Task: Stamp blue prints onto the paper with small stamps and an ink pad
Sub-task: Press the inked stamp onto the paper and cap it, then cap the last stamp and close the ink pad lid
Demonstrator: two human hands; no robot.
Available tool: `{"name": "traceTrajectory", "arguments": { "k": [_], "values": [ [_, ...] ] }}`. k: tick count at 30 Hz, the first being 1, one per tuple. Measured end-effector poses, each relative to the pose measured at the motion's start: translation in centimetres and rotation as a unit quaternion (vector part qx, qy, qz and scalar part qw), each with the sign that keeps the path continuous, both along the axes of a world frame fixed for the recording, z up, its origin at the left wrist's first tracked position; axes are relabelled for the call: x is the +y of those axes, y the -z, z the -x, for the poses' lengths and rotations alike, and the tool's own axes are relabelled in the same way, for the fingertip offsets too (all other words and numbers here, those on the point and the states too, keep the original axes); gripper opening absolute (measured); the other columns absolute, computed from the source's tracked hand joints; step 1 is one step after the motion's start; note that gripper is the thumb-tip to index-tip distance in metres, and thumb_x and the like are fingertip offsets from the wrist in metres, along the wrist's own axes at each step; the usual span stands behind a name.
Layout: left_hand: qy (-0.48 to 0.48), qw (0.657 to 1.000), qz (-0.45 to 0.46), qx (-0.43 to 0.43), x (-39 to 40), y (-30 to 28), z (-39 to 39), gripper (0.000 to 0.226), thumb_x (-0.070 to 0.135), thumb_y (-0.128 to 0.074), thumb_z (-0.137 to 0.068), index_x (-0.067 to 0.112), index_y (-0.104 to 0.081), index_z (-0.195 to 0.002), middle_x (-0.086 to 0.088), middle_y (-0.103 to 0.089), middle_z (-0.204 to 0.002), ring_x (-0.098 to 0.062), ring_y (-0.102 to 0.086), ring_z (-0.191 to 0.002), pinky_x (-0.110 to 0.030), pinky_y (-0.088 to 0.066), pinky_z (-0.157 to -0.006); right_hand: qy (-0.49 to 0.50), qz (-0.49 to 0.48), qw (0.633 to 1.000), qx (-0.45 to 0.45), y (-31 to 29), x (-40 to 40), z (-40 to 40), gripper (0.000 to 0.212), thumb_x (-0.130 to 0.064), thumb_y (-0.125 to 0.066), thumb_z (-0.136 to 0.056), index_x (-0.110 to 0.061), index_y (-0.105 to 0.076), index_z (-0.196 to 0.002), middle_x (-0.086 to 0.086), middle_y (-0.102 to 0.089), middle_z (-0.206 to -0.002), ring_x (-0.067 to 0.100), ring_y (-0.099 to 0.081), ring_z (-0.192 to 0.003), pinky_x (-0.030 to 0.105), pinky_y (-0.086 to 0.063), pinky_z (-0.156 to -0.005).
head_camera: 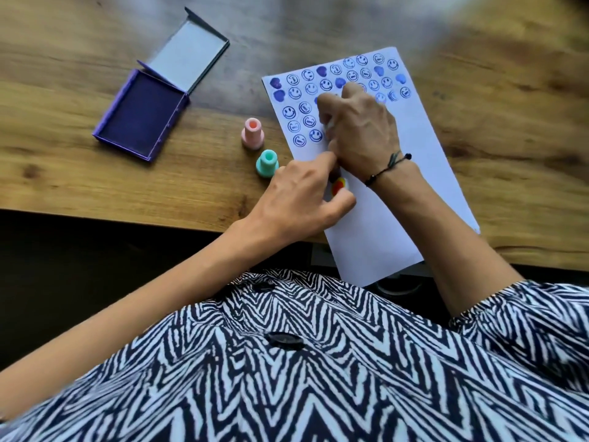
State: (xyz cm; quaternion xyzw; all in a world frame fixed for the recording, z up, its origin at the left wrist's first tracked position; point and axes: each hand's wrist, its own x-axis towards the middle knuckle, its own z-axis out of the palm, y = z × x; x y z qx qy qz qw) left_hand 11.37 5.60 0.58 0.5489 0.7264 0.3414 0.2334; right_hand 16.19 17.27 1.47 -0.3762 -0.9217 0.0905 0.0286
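Zigzag-print sleeves [526, 317] are framing both hands: right hand [360, 135] is pressing a mostly hidden stamp straight down on the paper [439, 161] (best without rocking), while left hand [299, 199] is pinching an orange-topped stamp [337, 187] and steadying the sheet.

I find no words, numbers or brand names to read; the white paper sheet [424, 173] carries only my blue smiley-face and heart prints [318, 87], no lettering.
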Motion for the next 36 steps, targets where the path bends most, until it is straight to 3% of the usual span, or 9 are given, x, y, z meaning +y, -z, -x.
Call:
{"name": "traceTrajectory", "arguments": {
  "k": [3,5,8,12,16,20,25,32,36],
  "values": [
    [-0.003,1.0,0.006,-0.003,-0.1,-0.2,-0.1,0.037,0.034,-0.044,-0.073,0.005,-0.057,-0.093,-0.016,-0.069,-0.081,-0.035,-0.06,-0.077,-0.043,-0.049,-0.075,0.005,0.024,0.999,0.048,0.2,0.3,-0.4,0.018,-0.006,-0.045,-0.081,-0.012,-0.06,-0.09,0.018,-0.058,-0.102,0.035,-0.056,-0.08,0.034,-0.041,-0.063],
    [-0.001,1.0,0.01,-0.006,-0.1,-0.3,-0.1,0.039,0.035,-0.045,-0.072,0.006,-0.058,-0.093,-0.015,-0.071,-0.087,-0.034,-0.062,-0.081,-0.042,-0.049,-0.077,0.051,0.1,0.981,0.159,0.0,0.6,-1.3,0.018,-0.003,-0.049,-0.078,-0.008,-0.064,-0.086,0.012,-0.065,-0.09,0.033,-0.063,-0.079,0.039,-0.05,-0.07],
    [0.001,1.0,0.012,-0.01,-0.1,-0.3,-0.1,0.037,0.035,-0.047,-0.073,0.006,-0.058,-0.095,-0.013,-0.071,-0.09,-0.033,-0.062,-0.082,-0.042,-0.049,-0.079,0.163,0.262,0.883,0.353,-0.8,0.4,-3.5,0.009,-0.004,-0.063,-0.074,-0.012,-0.063,-0.08,-0.003,-0.063,-0.068,0.019,-0.065,-0.049,0.039,-0.058,-0.062],
    [-0.008,1.0,0.007,-0.018,-0.1,-0.2,-0.1,0.025,0.026,-0.057,-0.08,0.006,-0.058,-0.095,-0.014,-0.071,-0.09,-0.032,-0.062,-0.082,-0.041,-0.048,-0.08,0.231,0.384,0.76,0.471,-0.9,-1.2,-5.9,0.012,-0.006,-0.067,-0.079,-0.017,-0.061,-0.078,-0.007,-0.064,-0.058,0.013,-0.061,-0.045,0.026,-0.054,-0.057],
    [-0.029,0.997,0.005,-0.07,-0.1,-0.7,0.0,0.022,0.022,-0.058,-0.082,0.005,-0.06,-0.096,-0.013,-0.071,-0.09,-0.025,-0.062,-0.084,-0.033,-0.047,-0.081,0.246,0.437,0.715,0.487,-0.9,-3.0,-6.4,0.013,-0.003,-0.065,-0.08,-0.015,-0.061,-0.08,-0.007,-0.065,-0.056,0.013,-0.06,-0.046,0.024,-0.056,-0.059],
    [-0.069,0.98,-0.016,-0.184,-0.6,-1.4,0.2,0.019,0.017,-0.059,-0.084,0.005,-0.059,-0.098,-0.009,-0.068,-0.091,-0.009,-0.061,-0.083,-0.016,-0.048,-0.08,0.231,0.452,0.706,0.493,-1.6,-4.4,-6.0,0.013,-0.001,-0.063,-0.081,-0.014,-0.061,-0.081,-0.007,-0.063,-0.055,0.012,-0.06,-0.045,0.022,-0.055,-0.057],
    [-0.105,0.949,-0.038,-0.295,-1.0,-2.3,0.6,0.018,0.014,-0.058,-0.086,0.005,-0.059,-0.102,-0.006,-0.064,-0.091,-0.023,-0.064,-0.091,-0.047,-0.052,-0.092,0.175,0.431,0.742,0.482,-2.6,-5.3,-5.8,0.013,-0.002,-0.064,-0.081,-0.014,-0.063,-0.082,0.001,-0.063,-0.066,0.015,-0.061,-0.048,0.027,-0.055,-0.06],
    [-0.109,0.935,-0.048,-0.335,-1.5,-2.7,1.2,0.017,0.007,-0.059,-0.085,0.004,-0.06,-0.102,-0.01,-0.066,-0.09,-0.022,-0.064,-0.082,-0.051,-0.053,-0.089,0.118,0.398,0.794,0.444,-3.0,-5.3,-5.5,0.011,-0.005,-0.067,-0.079,-0.016,-0.065,-0.08,0.0,-0.063,-0.066,0.017,-0.063,-0.051,0.031,-0.058,-0.063],
    [-0.121,0.948,-0.057,-0.288,-1.6,-2.7,1.3,0.017,0.006,-0.06,-0.084,0.004,-0.062,-0.101,-0.008,-0.066,-0.088,-0.013,-0.062,-0.076,-0.039,-0.054,-0.088,0.088,0.407,0.81,0.413,-3.4,-5.0,-5.1,0.013,-0.003,-0.065,-0.079,-0.016,-0.064,-0.079,0.003,-0.063,-0.068,0.017,-0.062,-0.049,0.034,-0.061,-0.064]
  ]
}}
